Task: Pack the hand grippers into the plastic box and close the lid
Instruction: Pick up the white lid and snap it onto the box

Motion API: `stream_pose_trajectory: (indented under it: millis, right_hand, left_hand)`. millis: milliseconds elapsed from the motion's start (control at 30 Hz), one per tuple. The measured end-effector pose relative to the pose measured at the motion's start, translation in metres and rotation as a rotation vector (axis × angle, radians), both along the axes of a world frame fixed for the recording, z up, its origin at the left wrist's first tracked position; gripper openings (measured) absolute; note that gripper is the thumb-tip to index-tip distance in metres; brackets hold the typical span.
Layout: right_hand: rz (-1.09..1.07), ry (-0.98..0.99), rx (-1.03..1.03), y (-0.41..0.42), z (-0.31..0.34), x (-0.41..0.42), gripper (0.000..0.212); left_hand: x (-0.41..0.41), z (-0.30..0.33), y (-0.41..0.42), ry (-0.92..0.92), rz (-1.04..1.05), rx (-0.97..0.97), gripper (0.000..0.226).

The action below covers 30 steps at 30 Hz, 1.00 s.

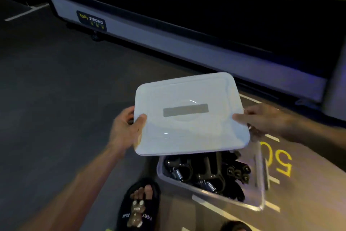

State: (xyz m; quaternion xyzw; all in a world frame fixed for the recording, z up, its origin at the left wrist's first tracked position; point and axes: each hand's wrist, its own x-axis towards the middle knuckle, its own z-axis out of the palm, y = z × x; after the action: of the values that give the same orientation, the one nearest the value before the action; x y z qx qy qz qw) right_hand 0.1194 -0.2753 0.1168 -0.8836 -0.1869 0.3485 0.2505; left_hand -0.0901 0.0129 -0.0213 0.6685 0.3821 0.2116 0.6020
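A white rectangular lid (189, 129) with a grey strip in its middle hangs flat in the air above the far part of a clear plastic box (260, 180) that stands on the floor. My left hand (125, 129) grips the lid's left edge, thumb on top. My right hand (262, 120) grips its right edge. Inside the box lie several black hand grippers (209, 172) with metal springs. The lid hides the box's far half. The near half of the box is uncovered.
A treadmill (168, 30) with a grey side rail runs across the floor just beyond the box. My foot in a dark slipper (139, 204) rests left of the box. Yellow numbers (279, 159) and white lines mark the dark floor on the right.
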Motion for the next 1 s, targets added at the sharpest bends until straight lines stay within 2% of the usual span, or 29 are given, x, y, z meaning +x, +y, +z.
stream_pose_trajectory:
  millis: [100, 233, 400, 633, 800, 900, 1000]
  right_hand:
    - [-0.078, 0.076, -0.115, -0.065, -0.004, -0.026, 0.041]
    - [-0.227, 0.053, -0.136, -0.108, -0.051, -0.064, 0.037]
    - [-0.372, -0.006, -0.054, -0.111, -0.089, -0.09, 0.036]
    - [-0.206, -0.132, -0.296, -0.112, -0.082, -0.076, 0.03]
    - [-0.347, -0.036, -0.178, -0.108, -0.089, -0.063, 0.02]
    - [-0.413, -0.051, -0.192, -0.108, -0.099, -0.055, 0.026]
    - [-0.454, -0.005, -0.192, -0.113, -0.106, -0.051, 0.024]
  left_hand:
    - [0.008, 0.002, -0.031, 0.128, -0.228, 0.027, 0.033]
    - [0.009, -0.004, -0.051, 0.286, -0.362, 0.132, 0.048]
    - [0.01, 0.005, -0.058, 0.407, -0.391, 0.355, 0.044]
    - [0.009, 0.015, -0.063, 0.489, -0.498, 0.477, 0.034]
    - [0.021, 0.024, -0.065, 0.502, -0.484, 0.467, 0.028]
    - [0.029, 0.029, -0.065, 0.537, -0.503, 0.436, 0.026]
    - [0.024, 0.029, -0.064, 0.568, -0.556, 0.424, 0.034]
